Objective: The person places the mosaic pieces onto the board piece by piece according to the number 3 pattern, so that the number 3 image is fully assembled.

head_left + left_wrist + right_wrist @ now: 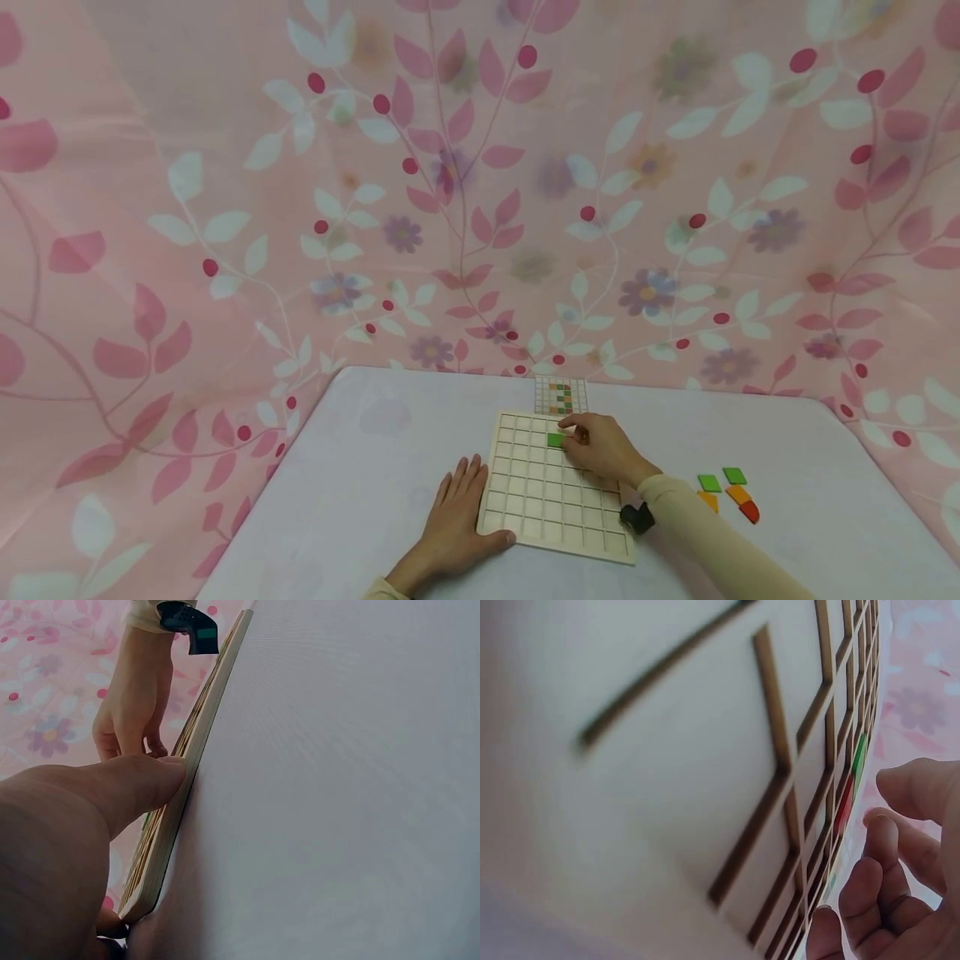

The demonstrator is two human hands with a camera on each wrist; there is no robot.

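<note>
A pale wooden grid board (525,505) lies flat on the table. My left hand (458,518) rests at its near left corner, fingers straight along the left side; the thumb (154,780) touches the near edge. My right hand (602,447) is over the far part of the board, fingers loosely bent. The right wrist view shows its fingertips (881,832) apart with no tile visible between them. Beside them a green tile (556,440) sits in the grid. A red tile (844,804) lies next to the green one, covered by my right hand in the head view.
A small patterned grid card (561,396) stands or lies just beyond the board. To the right are loose green tiles (708,483), orange tiles (738,495) and a red rounded tile (749,511). A black device (637,518) is on my right wrist. A floral curtain (480,208) hangs behind the table.
</note>
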